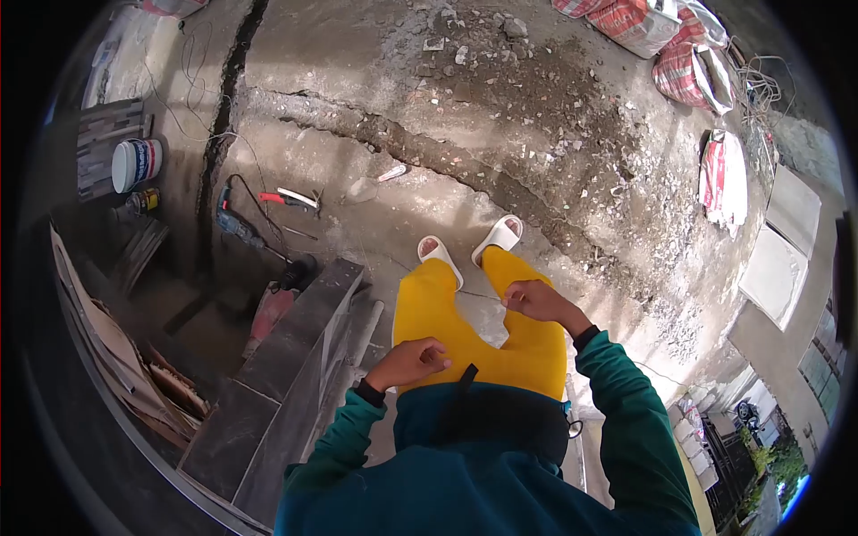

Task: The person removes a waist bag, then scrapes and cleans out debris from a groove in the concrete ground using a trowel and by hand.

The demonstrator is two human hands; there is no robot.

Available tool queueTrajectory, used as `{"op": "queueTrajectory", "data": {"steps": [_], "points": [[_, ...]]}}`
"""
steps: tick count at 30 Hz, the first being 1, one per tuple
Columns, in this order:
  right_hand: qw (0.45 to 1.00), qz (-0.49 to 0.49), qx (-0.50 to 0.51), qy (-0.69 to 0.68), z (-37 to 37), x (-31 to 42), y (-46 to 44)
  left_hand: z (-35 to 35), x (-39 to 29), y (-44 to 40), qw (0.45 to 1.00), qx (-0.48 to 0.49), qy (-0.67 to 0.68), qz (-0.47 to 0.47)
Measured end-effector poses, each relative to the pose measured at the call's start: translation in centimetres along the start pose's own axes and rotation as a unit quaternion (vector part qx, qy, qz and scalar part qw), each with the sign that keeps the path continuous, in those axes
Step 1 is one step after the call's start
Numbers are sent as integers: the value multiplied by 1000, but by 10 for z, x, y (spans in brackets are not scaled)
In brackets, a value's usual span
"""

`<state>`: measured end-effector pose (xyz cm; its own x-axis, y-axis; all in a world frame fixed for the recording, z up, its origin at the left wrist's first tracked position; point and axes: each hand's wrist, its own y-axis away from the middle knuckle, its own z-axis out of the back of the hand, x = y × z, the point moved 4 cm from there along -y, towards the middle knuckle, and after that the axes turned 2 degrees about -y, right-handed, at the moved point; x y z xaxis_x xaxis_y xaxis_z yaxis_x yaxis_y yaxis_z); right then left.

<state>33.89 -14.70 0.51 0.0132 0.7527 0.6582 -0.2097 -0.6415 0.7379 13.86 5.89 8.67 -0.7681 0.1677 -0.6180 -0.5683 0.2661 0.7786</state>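
My left hand (409, 364) hovers over my left thigh, at the waist end of the yellow trousers (438, 322). Its fingers are loosely curled in, and nothing shows in them. Farther forward, my right hand (536, 301) is above the right knee, its fingers likewise bent inward around nothing visible. Neither hand is on a tool. On the concrete ahead and to the left lie a blue corded drill (239, 223) and a red-handled tool with a white strip beside it (290, 198). A thin rod (299, 233) rests close to them.
Dark stone slabs (281, 344) form a ledge at my left. A white bucket (134, 166) stands farther left. A crack (357, 125) and rubble (572, 125) cross the floor. Filled sacks (688, 76) and pale panels (776, 268) are at the right. Cables trail near the drill.
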Motion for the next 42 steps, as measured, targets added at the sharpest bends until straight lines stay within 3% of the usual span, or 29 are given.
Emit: {"op": "queueTrajectory", "data": {"steps": [2,4,6,7,8,14,17,20,23,29,32,36,40,42], "points": [[999,33,26,33,8,-22,-53,35,-1,-46,991,-114,-51,-36],[998,-7,-55,39,19,-37,-105,73,-4,-90,973,-211,-64,-70],[987,51,-125,86,27,-79,-159,102,-12,-132,950,-289,-71,-92],[989,-7,-110,99,36,-84,-176,112,-10,-150,937,-320,-84,-111],[987,-64,-95,115,46,-84,-190,118,-8,-164,939,-318,-77,-105],[948,-55,-22,313,49,-82,-308,152,45,-212,932,-298,85,-189],[923,5,-7,385,22,-40,-386,194,59,-209,944,-281,-37,-171],[892,133,-17,431,-23,-36,-485,239,61,-192,887,-399,-162,-168],[852,247,-39,460,-61,-5,-533,254,70,-179,882,-419,-143,-161],[797,288,-48,529,-132,-21,-614,220,80,-164,848,-451,-218,-174],[814,244,-54,524,-138,-32,-627,193,85,-161,840,-458,-238,-170],[779,329,9,533,-82,-3,-567,166,94,-153,821,-511,-166,-193],[860,392,-47,322,-1,14,-477,155,101,-145,756,-588,-159,-238],[873,373,-59,308,26,5,-437,146,108,-143,737,-603,-115,-282]]}}
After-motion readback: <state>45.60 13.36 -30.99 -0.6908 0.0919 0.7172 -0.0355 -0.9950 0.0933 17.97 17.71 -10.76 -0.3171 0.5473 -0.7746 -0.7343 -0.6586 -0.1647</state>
